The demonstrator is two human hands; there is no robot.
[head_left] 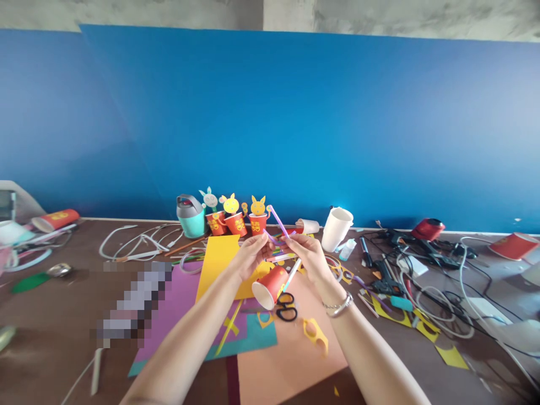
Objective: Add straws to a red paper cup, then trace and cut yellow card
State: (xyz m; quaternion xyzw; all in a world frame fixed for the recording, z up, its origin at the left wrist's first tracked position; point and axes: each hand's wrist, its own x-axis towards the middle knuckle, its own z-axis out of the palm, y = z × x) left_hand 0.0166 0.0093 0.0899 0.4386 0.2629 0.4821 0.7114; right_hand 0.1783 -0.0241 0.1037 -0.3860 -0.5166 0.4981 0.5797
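Above the paper sheets, my left hand [252, 256] and my right hand [310, 256] are close together, fingertips pinched on a bent purple straw [278, 220]. One length of the straw sticks up from my right fingertips; another runs between the hands. Whether it is a single piece I cannot tell. Just below the hands a red paper cup [270, 288] with yellow print lies on its side, a pale straw [292, 275] beside it. Black-handled scissors [287, 307] lie against the cup. A yellow strip cross [230, 327] rests on the purple sheet [177, 309].
Three red cups with animal-head cutouts [233, 216] stand at the back beside a teal-and-grey container [191, 216]. A white cup [337, 229] and a small bottle [347, 250] are right of them. Cables [430, 301] and a glue gun [386, 278] crowd the right. A blue panel [295, 124] stands behind.
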